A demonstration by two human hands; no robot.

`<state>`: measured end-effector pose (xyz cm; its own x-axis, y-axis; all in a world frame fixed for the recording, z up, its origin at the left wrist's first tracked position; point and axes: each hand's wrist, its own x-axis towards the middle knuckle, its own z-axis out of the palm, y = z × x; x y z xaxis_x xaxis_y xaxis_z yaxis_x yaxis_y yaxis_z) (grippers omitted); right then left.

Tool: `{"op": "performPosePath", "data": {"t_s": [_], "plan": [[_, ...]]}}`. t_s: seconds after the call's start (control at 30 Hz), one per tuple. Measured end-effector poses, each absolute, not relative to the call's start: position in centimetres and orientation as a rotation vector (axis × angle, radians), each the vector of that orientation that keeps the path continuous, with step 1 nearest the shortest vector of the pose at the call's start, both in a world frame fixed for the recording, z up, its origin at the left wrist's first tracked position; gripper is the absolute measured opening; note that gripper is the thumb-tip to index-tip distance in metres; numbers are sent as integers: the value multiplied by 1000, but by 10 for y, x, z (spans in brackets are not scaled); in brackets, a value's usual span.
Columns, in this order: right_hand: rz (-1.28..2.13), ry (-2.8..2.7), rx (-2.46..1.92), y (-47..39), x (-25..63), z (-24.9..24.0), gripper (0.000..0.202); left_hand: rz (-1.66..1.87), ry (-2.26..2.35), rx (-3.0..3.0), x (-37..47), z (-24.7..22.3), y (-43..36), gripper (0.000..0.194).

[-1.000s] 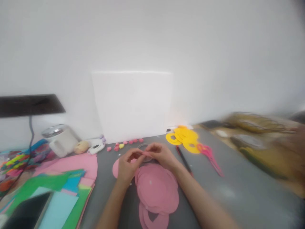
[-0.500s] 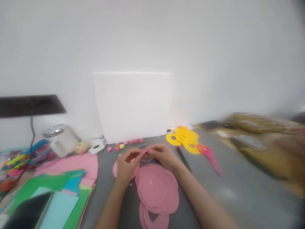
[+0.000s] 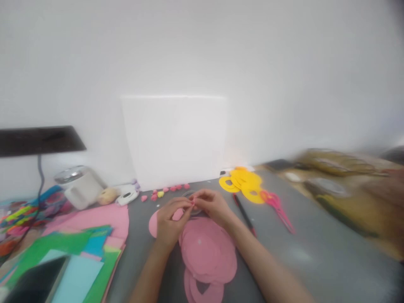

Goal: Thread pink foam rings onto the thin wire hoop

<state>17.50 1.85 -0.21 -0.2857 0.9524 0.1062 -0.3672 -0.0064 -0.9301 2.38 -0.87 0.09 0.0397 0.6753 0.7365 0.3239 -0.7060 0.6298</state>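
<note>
Pink piece (image 3: 193,202), small, above the desk (image 3: 303,256) toward its back edge, pinched in the fingertips of the left hand (image 3: 170,221) and right hand (image 3: 214,207). Pink cutouts (image 3: 206,248) lie nearer the front edge; yellow cutouts (image 3: 244,181), touched by pink scissors (image 3: 279,209), near the back right.

Single view, worn at the person's head. Faces forward and down, from above the wrists. Wall (image 3: 284,84) fills the upper half, white panel (image 3: 176,143) nearly face-on; gray tabletop (image 3: 293,265) seen at a slant below. Left hand (image 3: 170,221) and right hand (image 3: 216,207) near, low centre. Frame edges blurred.
</note>
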Motion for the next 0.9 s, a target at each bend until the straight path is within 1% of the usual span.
{"op": "performPosePath", "data": {"t_s": [0.2, 0.37, 0.53, 0.77, 0.9], "plan": [[1561, -1188, -712, 18, 178, 1, 17, 1753, 1066, 2087, 23, 1, -10, 11], [1621, -1255, -610, 18, 180, 1, 29, 1788, 1148, 1968, 21, -2, -8, 6], [1609, -1202, -595, 18, 179, 0, 15, 1763, 1143, 1933, 19, -4, -7, 4], [1487, -1235, -702, 19, 176, 0, 20, 1712, 1132, 1932, 23, -2, -9, 6], [1447, -1290, -720, 20, 177, -2, 21, 1706, 1065, 1932, 24, -2, -8, 3]]}}
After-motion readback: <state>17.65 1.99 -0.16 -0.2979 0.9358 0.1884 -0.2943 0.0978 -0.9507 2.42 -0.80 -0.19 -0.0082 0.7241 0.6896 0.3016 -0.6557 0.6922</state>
